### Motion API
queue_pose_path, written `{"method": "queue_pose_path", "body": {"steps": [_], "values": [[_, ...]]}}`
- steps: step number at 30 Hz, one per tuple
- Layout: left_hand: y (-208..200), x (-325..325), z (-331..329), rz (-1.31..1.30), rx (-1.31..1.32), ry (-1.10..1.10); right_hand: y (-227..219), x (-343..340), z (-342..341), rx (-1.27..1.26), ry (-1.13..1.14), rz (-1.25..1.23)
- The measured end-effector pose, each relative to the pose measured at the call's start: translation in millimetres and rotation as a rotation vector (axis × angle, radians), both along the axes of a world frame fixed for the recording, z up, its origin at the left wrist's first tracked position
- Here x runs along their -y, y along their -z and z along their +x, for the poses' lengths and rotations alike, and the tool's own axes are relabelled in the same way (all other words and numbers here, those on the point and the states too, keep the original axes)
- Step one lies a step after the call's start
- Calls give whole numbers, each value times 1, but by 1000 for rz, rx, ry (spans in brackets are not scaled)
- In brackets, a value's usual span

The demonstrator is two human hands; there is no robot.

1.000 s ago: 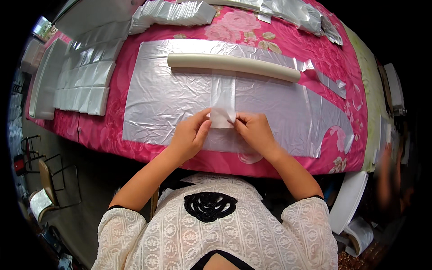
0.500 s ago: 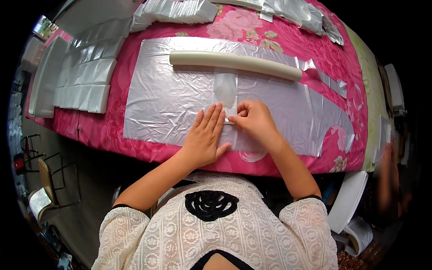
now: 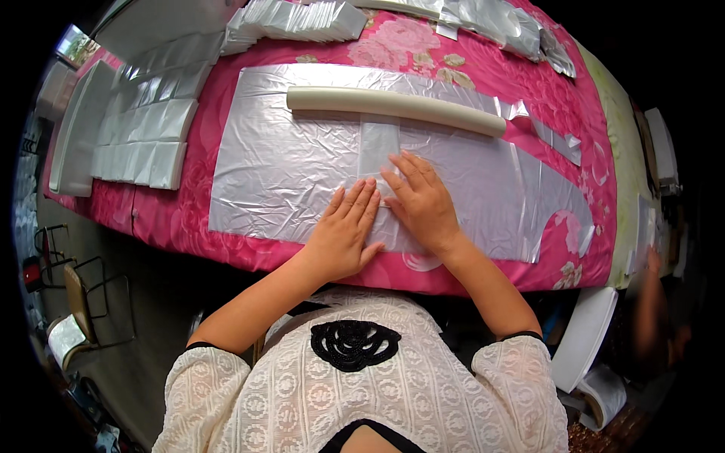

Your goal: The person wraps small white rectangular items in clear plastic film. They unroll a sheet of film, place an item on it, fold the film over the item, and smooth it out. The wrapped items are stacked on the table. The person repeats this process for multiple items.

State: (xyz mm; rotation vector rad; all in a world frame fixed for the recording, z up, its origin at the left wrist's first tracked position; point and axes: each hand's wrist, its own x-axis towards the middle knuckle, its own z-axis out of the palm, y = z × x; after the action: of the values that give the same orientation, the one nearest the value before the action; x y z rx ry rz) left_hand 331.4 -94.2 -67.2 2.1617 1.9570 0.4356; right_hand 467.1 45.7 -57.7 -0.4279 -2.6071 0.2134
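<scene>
A large silvery plastic bag [image 3: 264, 151] with cut-out handles lies flat and wrinkled across the table. On it, a narrow translucent plastic strip [image 3: 379, 143] runs from under a long cream tube [image 3: 396, 104] toward me. My left hand [image 3: 343, 230] lies flat at the left side of the strip's near end, fingers together and stretched out. My right hand [image 3: 423, 200] rests on the strip's right side, fingers spread and holding nothing. Both hands touch the plastic, and their fingertips are a little apart. The strip's near end is partly hidden by them.
A pink flowered cloth [image 3: 204, 181] covers the table. Stacks of folded plastic bags [image 3: 140, 162] lie at the left beside a white tray [image 3: 79, 132]. More folded bags [image 3: 302, 19] stand at the far edge. A blurred person's arm [image 3: 648, 302] shows at the right.
My right hand has let go of its pinch on the plastic's edge and now lies spread on the strip, slightly farther forward. My left hand has barely moved.
</scene>
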Motion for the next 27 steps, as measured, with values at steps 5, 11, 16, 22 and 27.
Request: {"method": "queue_pose_path", "body": {"steps": [5, 11, 16, 22, 27], "values": [[8, -10, -16, 220, 51, 21, 5, -20, 0, 110, -215, -81], [9, -23, -23, 363, 5, 48, -1, -34, -2, 45, -233, -287], [-4, -19, -23, 246, 262, 20, -1, -34, -3, -53, -293, -275], [-11, 16, -19, 298, 107, 257, 6, 6, 24, -78, -404, -289], [6, 14, -17, 302, 217, 112, 8, 10, 26, -141, -292, -468]]}}
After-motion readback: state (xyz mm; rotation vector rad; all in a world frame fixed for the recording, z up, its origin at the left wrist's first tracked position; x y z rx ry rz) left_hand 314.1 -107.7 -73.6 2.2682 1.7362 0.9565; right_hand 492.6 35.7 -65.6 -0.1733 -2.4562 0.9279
